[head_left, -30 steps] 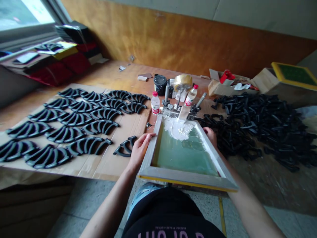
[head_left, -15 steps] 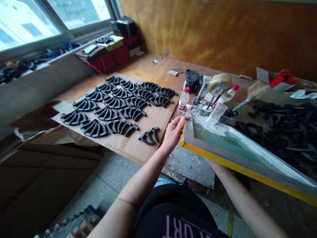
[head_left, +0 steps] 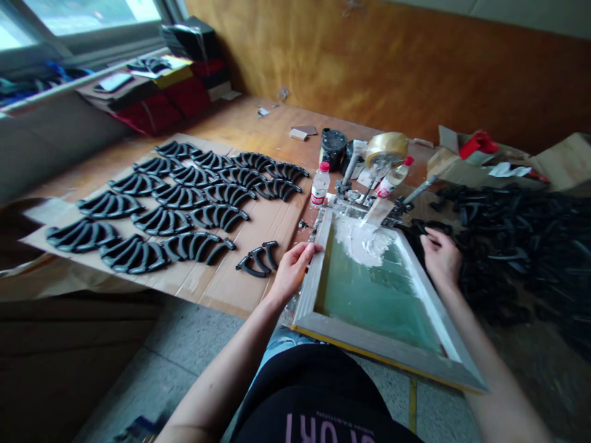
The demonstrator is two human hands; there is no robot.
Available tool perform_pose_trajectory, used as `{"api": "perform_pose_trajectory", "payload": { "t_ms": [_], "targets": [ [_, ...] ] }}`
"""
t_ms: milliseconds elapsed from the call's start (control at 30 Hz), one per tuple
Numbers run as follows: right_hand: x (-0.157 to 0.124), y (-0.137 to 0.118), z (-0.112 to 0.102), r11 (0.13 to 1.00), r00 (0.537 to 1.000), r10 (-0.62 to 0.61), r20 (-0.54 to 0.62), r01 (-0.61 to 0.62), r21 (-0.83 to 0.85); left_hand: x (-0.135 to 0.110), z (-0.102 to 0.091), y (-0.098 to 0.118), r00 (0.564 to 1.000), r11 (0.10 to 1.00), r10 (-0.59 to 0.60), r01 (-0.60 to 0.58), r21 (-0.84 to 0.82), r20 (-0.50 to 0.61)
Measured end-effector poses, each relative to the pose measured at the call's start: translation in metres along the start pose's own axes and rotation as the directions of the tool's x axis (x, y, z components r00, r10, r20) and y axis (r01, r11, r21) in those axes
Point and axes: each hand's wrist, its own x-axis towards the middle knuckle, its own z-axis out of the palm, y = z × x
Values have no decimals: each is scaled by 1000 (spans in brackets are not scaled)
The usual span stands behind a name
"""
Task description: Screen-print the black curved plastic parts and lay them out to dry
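A screen-printing frame (head_left: 341,326) with a green mesh lies flatter in front of me, its near rail edged in yellow. Pale paste (head_left: 364,242) is smeared over the far part of the mesh. At the frame's left rail, my left hand (head_left: 295,264) pinches the edge between thumb and fingers. My right hand (head_left: 441,258) is just beyond the right rail, beside a heap of black curved plastic parts (head_left: 508,246); its fingers are loosely curled and apart, with nothing visible between them. A clamp (head_left: 364,200) with metal rods stands at the frame's far end, by a pale squeegee-like blade (head_left: 376,211).
Rows of black curved handles (head_left: 178,194) lie on cardboard (head_left: 217,283) at left, with a smaller group (head_left: 258,258) nearer. Red-capped bottles (head_left: 320,184), a black tub (head_left: 333,146) and a tape roll (head_left: 388,149) stand behind the clamp. Boxes (head_left: 157,98) sit by the window.
The frame has swung down from its raised tilt, with my left hand still on its left edge. My right hand has come out from beneath it to its right side. The view has shifted right.
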Motion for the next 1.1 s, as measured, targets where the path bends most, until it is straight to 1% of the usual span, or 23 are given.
{"api": "perform_pose_trajectory", "payload": {
  "t_ms": [67,133,200,233,300,367,400,467,567,633,667,700,733,800,867,900,933,967,1000,1033,1100],
  "targets": [
    [13,-17,8,992,993,-113,19,114,-61,-3,-4,-20,994,995,-102,102,14,39],
    [25,-39,24,954,961,-249,117,264,-139,-3,-7,-41,981,984,-175,175,6,78],
    [31,-59,43,918,927,-294,233,342,-203,-3,-7,-60,975,979,-204,203,20,89],
    [32,-66,51,906,914,-286,289,356,-230,-3,-7,-68,974,977,-212,208,47,86],
    [29,-74,62,892,886,-230,402,357,-277,-1,-7,-81,974,970,-218,208,125,69],
    [23,-74,67,880,853,-162,496,352,-319,1,-8,-90,977,962,-208,194,194,54],
    [20,-72,67,872,842,-134,523,351,-341,2,-8,-93,979,959,-200,185,217,49],
    [14,-68,65,853,845,-90,526,339,-398,3,-10,-99,981,954,-190,172,247,48],
    [3,-67,63,818,876,-44,480,308,-487,4,-11,-104,980,948,-193,174,266,45],
    [-8,-71,64,808,874,-49,484,319,-495,4,-12,-105,979,947,-200,184,265,34],
    [-14,-74,64,810,862,-74,502,346,-473,4,-12,-104,978,946,-206,192,261,30],
    [-21,-77,64,813,839,-118,531,389,-434,4,-11,-104,976,946,-215,200,255,29],
    [-29,-79,62,812,805,-177,567,445,-379,4,-11,-103,974,946,-225,210,249,32],
    [-41,-81,54,787,710,-322,627,568,-239,3,-11,-100,969,943,-244,227,243,38],
    [-48,-79,42,747,612,-458,645,658,-95,2,-10,-98,967,941,-252,235,245,40],
    [-48,-78,36,731,573,-509,642,682,-29,2,-10,-97,967,940,-253,237,246,37],
    [-46,-75,31,724,544,-546,637,689,32,2,-9,-96,967,940,-253,238,247,31],
    [-42,-74,27,728,529,-566,632,681,83,2,-9,-95,968,940,-250,237,246,24],
    [-38,-72,26,743,534,-569,625,660,112,1,-8,-94,969,941,-247,235,245,18],
    [-35,-71,27,769,565,-553,613,630,113,1,-8,-93,970,941,-243,233,244,11],
    [-33,-69,33,817,655,-498,569,575,53,1,-7,-91,972,943,-236,227,245,7]
  ]
}}
